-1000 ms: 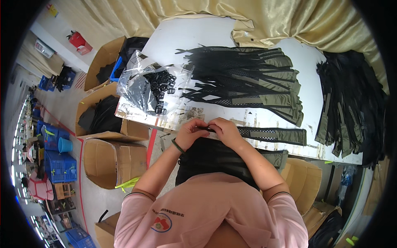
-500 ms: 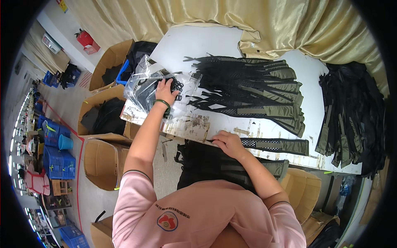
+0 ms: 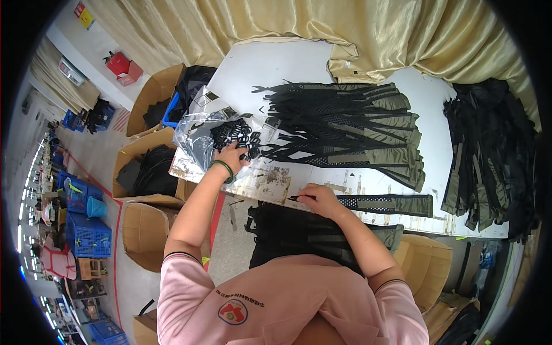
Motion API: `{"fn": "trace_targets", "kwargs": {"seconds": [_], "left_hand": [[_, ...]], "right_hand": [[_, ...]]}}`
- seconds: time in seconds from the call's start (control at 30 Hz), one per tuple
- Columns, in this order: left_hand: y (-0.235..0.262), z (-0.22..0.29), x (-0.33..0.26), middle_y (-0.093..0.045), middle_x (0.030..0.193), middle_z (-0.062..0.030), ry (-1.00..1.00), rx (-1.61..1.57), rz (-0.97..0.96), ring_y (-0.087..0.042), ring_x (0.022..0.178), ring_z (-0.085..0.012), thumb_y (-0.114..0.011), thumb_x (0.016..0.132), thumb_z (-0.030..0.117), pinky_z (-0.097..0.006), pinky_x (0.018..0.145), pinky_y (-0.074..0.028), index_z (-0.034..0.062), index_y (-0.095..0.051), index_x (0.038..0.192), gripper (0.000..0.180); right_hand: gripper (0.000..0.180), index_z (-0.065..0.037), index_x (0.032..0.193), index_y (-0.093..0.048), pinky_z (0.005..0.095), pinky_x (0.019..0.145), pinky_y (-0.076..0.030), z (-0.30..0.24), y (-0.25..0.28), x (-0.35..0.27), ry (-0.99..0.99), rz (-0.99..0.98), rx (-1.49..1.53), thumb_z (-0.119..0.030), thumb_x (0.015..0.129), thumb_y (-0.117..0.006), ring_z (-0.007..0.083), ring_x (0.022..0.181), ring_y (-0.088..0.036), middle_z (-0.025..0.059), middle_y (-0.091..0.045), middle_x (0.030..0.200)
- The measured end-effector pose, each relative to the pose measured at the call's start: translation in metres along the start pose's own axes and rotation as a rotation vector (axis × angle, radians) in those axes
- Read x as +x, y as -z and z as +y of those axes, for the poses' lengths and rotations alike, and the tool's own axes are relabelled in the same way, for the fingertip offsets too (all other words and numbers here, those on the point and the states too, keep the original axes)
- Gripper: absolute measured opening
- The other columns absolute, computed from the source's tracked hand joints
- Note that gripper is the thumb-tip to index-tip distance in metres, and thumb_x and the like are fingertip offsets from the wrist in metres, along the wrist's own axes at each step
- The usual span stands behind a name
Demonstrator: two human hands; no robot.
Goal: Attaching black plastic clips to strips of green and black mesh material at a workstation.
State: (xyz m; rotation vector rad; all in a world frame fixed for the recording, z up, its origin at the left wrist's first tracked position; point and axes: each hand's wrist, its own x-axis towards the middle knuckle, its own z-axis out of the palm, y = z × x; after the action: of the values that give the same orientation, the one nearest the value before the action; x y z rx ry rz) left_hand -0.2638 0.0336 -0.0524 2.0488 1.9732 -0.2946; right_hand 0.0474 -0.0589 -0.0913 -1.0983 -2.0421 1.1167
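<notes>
My left hand rests on the near edge of a heap of small black plastic buckles, its fingers apart. The buckles spill from a clear plastic bag on the table's left corner. At the table's front edge, my right hand is closed on the narrow black end of a mesh strap. That strap has an olive-green fabric end and lies along the edge to the right. Several similar straps are fanned out beyond it. More black and olive pieces hang in front of me, below the edge.
A thick pile of black and olive straps hangs over the table's right end. Cardboard boxes stand on the floor at left, some holding black material. Another carton is at lower right. A gold curtain borders the table's far side.
My left hand has drawn back toward me from the middle of the buckle heap, uncovering more buckles. My right hand stays at the table edge with the strap end.
</notes>
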Motion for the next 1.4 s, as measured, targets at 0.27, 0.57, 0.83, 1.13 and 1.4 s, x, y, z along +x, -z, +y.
{"fn": "trace_targets", "kwargs": {"seconds": [0.27, 0.57, 0.83, 1.13, 1.4], "left_hand": [[-0.004, 0.021, 0.009, -0.058, 0.099, -0.0089, -0.235, 0.066, 0.361, -0.055, 0.097, -0.0305, -0.076, 0.067, 0.025, -0.041, 0.083, -0.044, 0.0144, -0.066, 0.098, 0.034], [-0.009, 0.008, 0.011, -0.066, 0.09, -0.0068, -0.17, -0.02, 0.459, -0.06, 0.09, -0.0281, -0.064, 0.074, 0.01, -0.042, 0.08, -0.042, 0.0145, -0.065, 0.093, 0.02], [-0.006, 0.039, -0.026, -0.053, 0.079, -0.0056, -0.266, -1.237, 0.33, -0.06, 0.066, -0.0133, -0.047, 0.086, -0.008, -0.026, 0.051, -0.049, 0.0067, -0.048, 0.096, 0.018], [-0.041, 0.136, -0.083, -0.062, 0.092, -0.0076, -0.44, -1.63, 0.18, -0.061, 0.084, -0.0135, -0.057, 0.081, -0.013, -0.024, 0.076, -0.049, 0.0017, -0.052, 0.104, 0.028], [-0.041, 0.147, -0.091, -0.063, 0.094, -0.0066, -0.449, -1.653, 0.13, -0.061, 0.085, -0.0118, -0.057, 0.081, -0.012, -0.023, 0.077, -0.049, 0.0008, -0.055, 0.099, 0.022]], "right_hand": [[0.017, -0.007, 0.09, -0.066, 0.0384, 0.068, -0.048, 0.0, 0.002, 0.006, 0.064, -0.086, -0.146, -0.021, 0.082, -0.061, 0.0321, 0.079, -0.06, 0.0113, -0.063, 0.086], [0.018, -0.006, 0.091, -0.064, 0.0385, 0.069, -0.048, -0.005, -0.002, 0.009, -0.115, -0.051, -0.169, -0.02, 0.081, -0.059, 0.0327, 0.08, -0.061, 0.0142, -0.065, 0.084], [0.017, -0.001, 0.091, -0.062, 0.0249, 0.06, -0.044, -0.021, 0.008, 0.012, -0.313, -0.071, 0.496, -0.017, 0.086, -0.06, 0.0119, 0.063, -0.055, 0.0043, -0.06, 0.071], [0.01, -0.002, 0.087, -0.061, 0.0236, 0.061, -0.041, -0.048, 0.019, -0.004, -0.408, -0.021, 1.091, -0.012, 0.084, -0.059, 0.0113, 0.064, -0.052, 0.0036, -0.057, 0.073], [0.01, -0.002, 0.085, -0.06, 0.0239, 0.059, -0.041, -0.046, 0.024, -0.016, -0.499, 0.05, 1.193, -0.012, 0.084, -0.059, 0.0121, 0.064, -0.052, 0.004, -0.057, 0.073]]}}
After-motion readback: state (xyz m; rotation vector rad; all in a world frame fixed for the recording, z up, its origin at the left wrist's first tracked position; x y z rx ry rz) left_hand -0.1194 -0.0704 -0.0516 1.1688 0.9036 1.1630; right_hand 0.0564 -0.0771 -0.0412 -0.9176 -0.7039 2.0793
